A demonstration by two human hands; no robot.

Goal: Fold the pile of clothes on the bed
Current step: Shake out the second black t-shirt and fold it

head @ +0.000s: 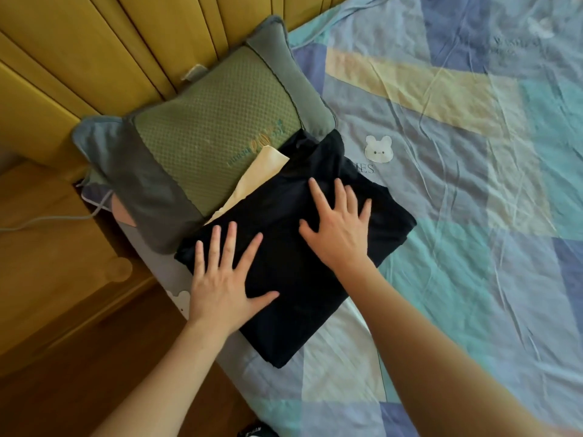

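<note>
Folded black garment: lying on bed beside pillow, cream piece beneath. Left hand, right hand: grip wide, flat, pressing. No unfolded pile showing; folding seemingly nearing done.

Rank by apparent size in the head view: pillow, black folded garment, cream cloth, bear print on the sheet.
1. Pillow and black folded garment: look about equal, left unranked.
2. Cream cloth: mostly hidden under the garment, so only its visible part counts.
3. Bear print.
</note>
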